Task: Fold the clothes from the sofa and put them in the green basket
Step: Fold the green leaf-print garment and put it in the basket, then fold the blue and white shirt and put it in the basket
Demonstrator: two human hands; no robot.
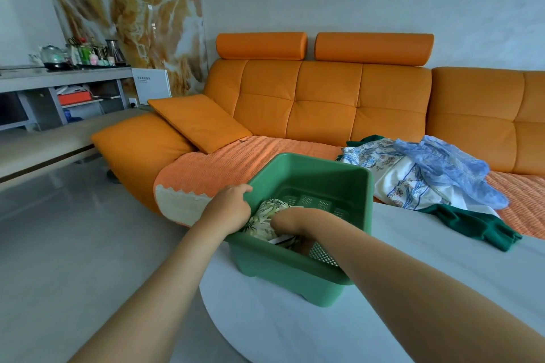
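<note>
In front of me at lower centre, the green square basket was smooth matt plastic, its leaf-printed garment soft cloth. The orange sofa behind looked like smooth leather, its seat cover ribbed cloth.

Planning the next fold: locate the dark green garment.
Head view: the dark green garment lies on the sofa seat, right of the green basket, under the white-and-blue printed cloth.

Right hand partly hidden in floral garment.
</note>
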